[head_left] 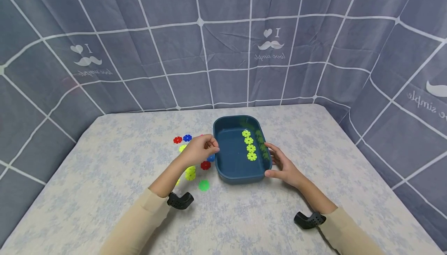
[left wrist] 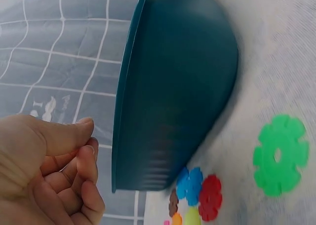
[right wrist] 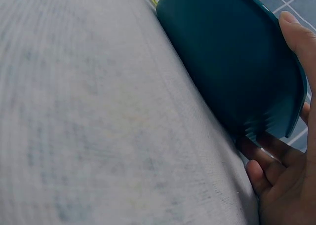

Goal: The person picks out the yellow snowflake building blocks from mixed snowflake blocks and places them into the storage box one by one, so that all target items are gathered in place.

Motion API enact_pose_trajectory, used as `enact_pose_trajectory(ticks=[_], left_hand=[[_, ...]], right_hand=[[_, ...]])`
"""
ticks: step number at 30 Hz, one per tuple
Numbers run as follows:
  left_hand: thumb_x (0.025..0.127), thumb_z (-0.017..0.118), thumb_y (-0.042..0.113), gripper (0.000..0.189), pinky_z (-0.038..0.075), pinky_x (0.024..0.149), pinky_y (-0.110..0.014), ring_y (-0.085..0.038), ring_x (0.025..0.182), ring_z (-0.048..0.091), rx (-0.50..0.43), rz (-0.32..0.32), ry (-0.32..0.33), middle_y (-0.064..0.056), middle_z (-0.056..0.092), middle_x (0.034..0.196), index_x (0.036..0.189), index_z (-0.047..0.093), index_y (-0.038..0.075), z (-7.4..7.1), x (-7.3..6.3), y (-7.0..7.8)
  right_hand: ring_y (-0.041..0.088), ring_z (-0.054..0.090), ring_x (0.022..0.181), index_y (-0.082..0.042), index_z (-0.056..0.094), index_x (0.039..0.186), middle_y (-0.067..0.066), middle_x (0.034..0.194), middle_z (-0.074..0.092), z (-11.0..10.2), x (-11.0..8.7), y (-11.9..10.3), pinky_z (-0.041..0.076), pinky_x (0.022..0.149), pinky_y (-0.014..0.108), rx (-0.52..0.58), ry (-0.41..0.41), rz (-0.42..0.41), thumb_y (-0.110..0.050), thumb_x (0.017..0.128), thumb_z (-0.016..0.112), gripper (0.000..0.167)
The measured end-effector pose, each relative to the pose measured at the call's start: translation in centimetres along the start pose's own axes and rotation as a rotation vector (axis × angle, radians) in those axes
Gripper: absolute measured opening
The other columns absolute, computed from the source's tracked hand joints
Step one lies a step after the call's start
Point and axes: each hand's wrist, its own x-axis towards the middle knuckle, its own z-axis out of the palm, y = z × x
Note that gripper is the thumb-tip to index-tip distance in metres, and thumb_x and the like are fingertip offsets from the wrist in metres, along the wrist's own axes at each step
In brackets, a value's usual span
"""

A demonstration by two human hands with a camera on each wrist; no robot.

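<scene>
A dark teal plastic bin [head_left: 241,178] stands on the table. Inside it, several yellow notched flower discs [head_left: 251,148] lie in a row, mirrored on the right wall. My left hand [head_left: 199,150] is at the bin's left rim, fingers curled and thumb tip meeting the index finger. Nothing shows between those fingertips [left wrist: 88,129] in the left wrist view. My right hand [head_left: 287,170] holds the bin's right side, with the thumb at the near corner of the rim and the other fingers against the outer wall, as the right wrist view also shows.
Left of the bin lie loose flower discs: red [head_left: 177,140], blue [head_left: 187,137], yellow [head_left: 190,174], another red one [head_left: 205,165] and a green one [head_left: 204,185]. My left forearm passes over part of them. A grey checked curtain [head_left: 227,45] hangs behind the table.
</scene>
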Motion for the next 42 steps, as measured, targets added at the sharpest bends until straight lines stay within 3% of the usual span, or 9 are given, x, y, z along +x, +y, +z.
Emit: enact_pose_trajectory(ticks=[25, 34, 42], left_hand=[[0.092, 0.068, 0.010, 0.007, 0.047, 0.065, -0.031, -0.021, 0.072, 0.054, -0.012, -0.084, 0.017, -0.003, 0.059, 0.082, 0.090, 0.061, 0.007, -0.9, -2.7, -2.1], [0.092, 0.068, 0.010, 0.007, 0.046, 0.064, -0.032, -0.021, 0.071, 0.052, 0.006, -0.142, 0.042, -0.003, 0.058, 0.082, 0.091, 0.062, 0.007, -1.1, -3.9, -3.3], [0.094, 0.065, 0.010, 0.005, 0.044, 0.061, -0.032, -0.020, 0.070, 0.051, 0.007, -0.148, 0.039, -0.003, 0.058, 0.083, 0.092, 0.062, 0.007, -1.4, -5.1, -4.9]], right_hand=[[0.042, 0.041, 0.128, -0.012, 0.021, 0.155, 0.029, 0.148, 0.031, -0.1, 0.0, -0.1, 0.040, 0.097, 0.027, -0.012, 0.006, 0.022, -0.021, 0.087, 0.073, 0.086], [0.044, 0.043, 0.125, -0.010, 0.021, 0.155, 0.030, 0.147, 0.032, 0.0, 0.0, -0.1, 0.041, 0.096, 0.029, -0.019, 0.007, 0.020, -0.025, 0.087, 0.074, 0.087], [0.038, 0.047, 0.123, -0.007, 0.019, 0.154, 0.030, 0.146, 0.033, -0.1, 0.1, 0.1, 0.042, 0.096, 0.031, -0.019, 0.004, 0.022, -0.018, 0.087, 0.073, 0.087]])
